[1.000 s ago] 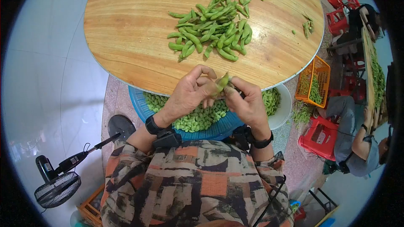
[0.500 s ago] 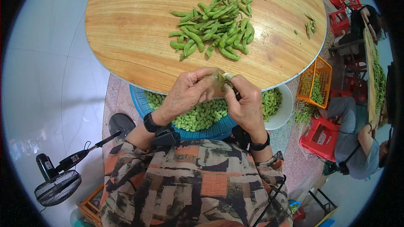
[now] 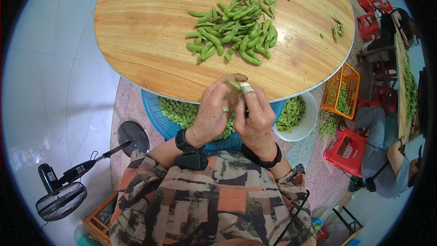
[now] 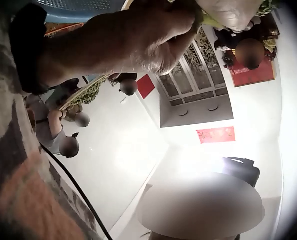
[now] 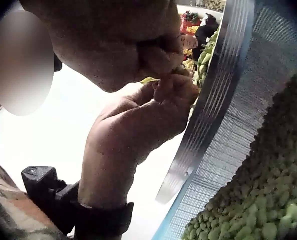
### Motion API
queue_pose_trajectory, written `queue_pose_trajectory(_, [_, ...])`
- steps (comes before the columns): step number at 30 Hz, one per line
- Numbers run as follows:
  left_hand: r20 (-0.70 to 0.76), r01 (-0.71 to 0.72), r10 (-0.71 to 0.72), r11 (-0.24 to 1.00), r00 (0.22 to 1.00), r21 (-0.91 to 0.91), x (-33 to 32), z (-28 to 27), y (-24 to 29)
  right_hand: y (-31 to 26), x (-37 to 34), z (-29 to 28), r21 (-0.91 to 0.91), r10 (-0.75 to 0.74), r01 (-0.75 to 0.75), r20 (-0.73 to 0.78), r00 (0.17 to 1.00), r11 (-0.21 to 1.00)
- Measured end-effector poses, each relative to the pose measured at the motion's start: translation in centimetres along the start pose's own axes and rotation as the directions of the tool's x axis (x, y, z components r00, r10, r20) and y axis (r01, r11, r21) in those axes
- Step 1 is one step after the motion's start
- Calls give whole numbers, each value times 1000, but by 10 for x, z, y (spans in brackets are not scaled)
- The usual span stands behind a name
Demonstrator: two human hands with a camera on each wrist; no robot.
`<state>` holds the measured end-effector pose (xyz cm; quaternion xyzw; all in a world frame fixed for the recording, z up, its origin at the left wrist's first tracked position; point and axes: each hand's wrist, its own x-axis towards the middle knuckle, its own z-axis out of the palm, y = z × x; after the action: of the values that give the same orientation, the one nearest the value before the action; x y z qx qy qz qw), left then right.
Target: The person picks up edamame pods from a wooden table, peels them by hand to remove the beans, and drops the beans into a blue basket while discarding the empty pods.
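Observation:
Over the near edge of the table, my two hands meet around a green soybean pod (image 3: 234,84). My left hand (image 3: 210,114) pinches the pod between thumb and fingers. From the other side, my right hand (image 3: 256,123) grips at its end, one digit wrapped in white tape (image 3: 246,88). A small green piece (image 3: 226,109) shows against the left palm. Below the hands, a blue basket (image 3: 151,109) holds shelled green beans (image 5: 248,220), partly hidden by the hands. A heap of pods (image 3: 232,32) lies on the wooden table (image 3: 141,32) just ahead.
To the right stands a white bucket (image 3: 311,118) with green pods or hulls. Beyond it are an orange crate (image 3: 355,84), a red stool (image 3: 343,150) and a seated person (image 3: 387,164). A black fan (image 3: 61,200) is at the left.
Both hands have shifted slightly down and turned inward, covering more of the basket. The pod, mostly hidden half a second ago, shows again between the fingers, and a green piece appears by the left palm.

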<state>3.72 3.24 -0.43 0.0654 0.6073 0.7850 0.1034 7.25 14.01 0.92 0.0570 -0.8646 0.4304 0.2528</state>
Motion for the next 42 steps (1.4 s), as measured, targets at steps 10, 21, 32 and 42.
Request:
queue_pose_trajectory(10, [77,367,-415,685,906,-629,0,2,12,8,2,-9,74,46,-46,10,999,996])
queue_pose_trajectory(21, [243,418,-340,760,908,-497,5,-15,8,19,11,-23,191,170,-189,110,979,963])
queue_pose_trajectory(32, [176,386,-349,881,921,-274,3,-30,13,18,19,-27,295,138,-169,125,983,940])
queue_pose_trajectory(42, [203,400,-346,761,916,-511,-1,-27,8,15,11,-22,385,309,-370,213,927,845])
